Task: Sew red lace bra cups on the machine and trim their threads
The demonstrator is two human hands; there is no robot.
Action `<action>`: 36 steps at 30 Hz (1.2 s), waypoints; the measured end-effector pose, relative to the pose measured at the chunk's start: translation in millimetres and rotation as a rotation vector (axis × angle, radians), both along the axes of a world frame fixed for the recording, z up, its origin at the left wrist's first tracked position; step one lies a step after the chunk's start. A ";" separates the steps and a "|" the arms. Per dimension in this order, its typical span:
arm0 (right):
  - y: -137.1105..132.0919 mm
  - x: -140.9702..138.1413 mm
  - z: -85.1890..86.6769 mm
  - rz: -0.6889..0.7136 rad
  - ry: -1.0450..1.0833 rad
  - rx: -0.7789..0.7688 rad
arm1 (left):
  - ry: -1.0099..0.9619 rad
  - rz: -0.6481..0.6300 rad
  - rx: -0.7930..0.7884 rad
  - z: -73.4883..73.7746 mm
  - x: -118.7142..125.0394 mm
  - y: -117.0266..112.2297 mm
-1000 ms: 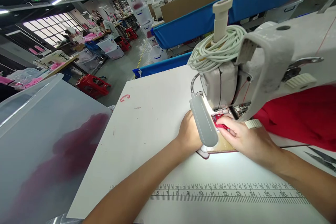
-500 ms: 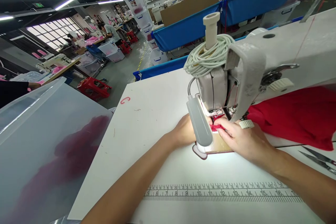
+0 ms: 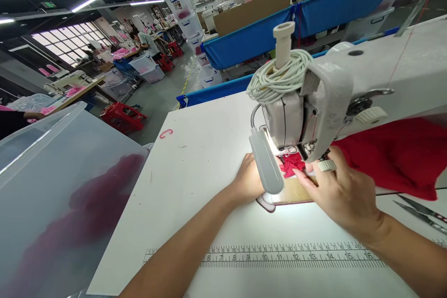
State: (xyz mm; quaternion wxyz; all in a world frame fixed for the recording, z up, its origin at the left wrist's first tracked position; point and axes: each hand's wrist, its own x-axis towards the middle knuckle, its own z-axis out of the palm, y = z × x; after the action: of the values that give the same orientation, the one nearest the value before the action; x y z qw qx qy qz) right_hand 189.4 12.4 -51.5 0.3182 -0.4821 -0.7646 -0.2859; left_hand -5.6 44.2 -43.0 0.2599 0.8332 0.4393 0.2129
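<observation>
A small piece of gathered red fabric (image 3: 292,164) lies under the needle area of a white sewing machine (image 3: 377,74). My left hand (image 3: 248,178) rests at its left edge, with most of its fingers hidden behind the grey lamp (image 3: 266,162). From the right, my right hand (image 3: 347,191) reaches in with fingers apart. Its thumb tip touches the fabric's near right edge, while another finger is raised beside the machine's white knob (image 3: 327,165). The metal plate (image 3: 295,191) shows below the fabric.
More red cloth (image 3: 401,158) lies behind the right hand, under the machine arm. Scissors (image 3: 422,212) lie at the right. A printed ruler (image 3: 296,257) runs along the table (image 3: 195,158). A translucent bin (image 3: 70,172) stands at the left. Coiled cable (image 3: 279,77) sits on the machine head.
My right hand has shifted right and its fingers have lifted and spread from the red fabric. More of the fabric now shows. My left hand has stayed nearly in place.
</observation>
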 end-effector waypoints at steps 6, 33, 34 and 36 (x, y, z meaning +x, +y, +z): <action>-2.4 2.3 -0.8 0.133 0.024 -0.138 | -0.009 -0.083 0.002 3.2 -9.0 3.2; 11.5 8.8 -4.1 0.418 0.520 -0.711 | -0.052 0.018 -0.061 10.6 -5.1 -3.3; 11.2 8.7 -5.3 0.446 0.469 -0.677 | -0.046 0.016 -0.059 10.5 -5.3 -3.0; 9.6 8.3 -7.5 0.489 0.313 -0.557 | -0.031 -0.001 -0.051 10.6 -5.6 -2.6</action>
State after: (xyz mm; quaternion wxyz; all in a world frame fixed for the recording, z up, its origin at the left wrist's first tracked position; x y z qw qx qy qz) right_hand 197.7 22.0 -59.0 0.3466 -0.3914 -0.8474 0.0930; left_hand -11.3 41.6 -32.4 0.2878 0.8231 0.4400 0.2144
